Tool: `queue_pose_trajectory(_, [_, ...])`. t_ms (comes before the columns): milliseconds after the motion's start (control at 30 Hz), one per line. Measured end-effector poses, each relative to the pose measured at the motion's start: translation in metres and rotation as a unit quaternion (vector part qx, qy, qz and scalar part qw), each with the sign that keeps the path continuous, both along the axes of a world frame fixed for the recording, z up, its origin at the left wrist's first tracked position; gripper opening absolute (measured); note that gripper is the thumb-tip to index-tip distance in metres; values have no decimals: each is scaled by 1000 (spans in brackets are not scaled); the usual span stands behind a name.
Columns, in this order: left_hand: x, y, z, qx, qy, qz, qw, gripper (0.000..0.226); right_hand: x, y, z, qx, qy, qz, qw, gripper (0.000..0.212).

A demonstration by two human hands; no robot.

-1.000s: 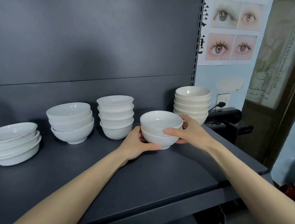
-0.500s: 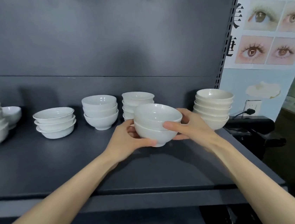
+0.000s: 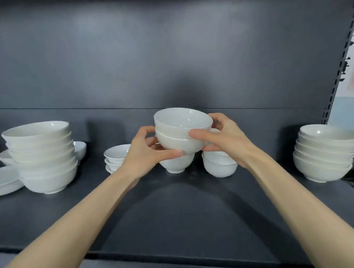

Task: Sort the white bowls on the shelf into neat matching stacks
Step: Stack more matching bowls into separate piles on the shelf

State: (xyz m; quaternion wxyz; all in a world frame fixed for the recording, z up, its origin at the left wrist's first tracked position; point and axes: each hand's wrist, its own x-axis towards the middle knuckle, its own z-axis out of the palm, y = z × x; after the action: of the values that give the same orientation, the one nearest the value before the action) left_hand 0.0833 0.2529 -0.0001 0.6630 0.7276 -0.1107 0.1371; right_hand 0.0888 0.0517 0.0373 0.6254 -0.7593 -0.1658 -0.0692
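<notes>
Lifted clear of the shelf (image 3: 180, 210), the nested pair of bowls (image 3: 182, 131) now hangs higher, above or just before a footed stack (image 3: 176, 167) at its six o'clock. The left hand (image 3: 145, 155) and right hand (image 3: 225, 141) each wrap fingers and thumb round its sides. A matching home seems sought: a tall stack (image 3: 42, 158) waits at nine o'clock, another stack (image 3: 326, 152) at three.

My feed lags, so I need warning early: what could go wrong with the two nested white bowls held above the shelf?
1. The upper of the two nested white ceramic bowls looks tilted in the lower one. With the left hand and right hand gripping only the sides, it might slide out.
2. The pair appears close above a white footed bowl and a stack of small white bowls. A hasty descent could knock or chip them.
</notes>
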Motion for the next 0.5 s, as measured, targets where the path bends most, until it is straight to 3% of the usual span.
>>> queue_pose_trajectory(233, [64, 41, 18, 23, -15, -46, 999, 69, 43, 45, 9, 35, 4, -50, 998, 53])
queue_pose_trajectory(500, [116, 53, 19, 88, 0, -107, 990, 60, 67, 60, 10, -2, 12, -107, 994, 47])
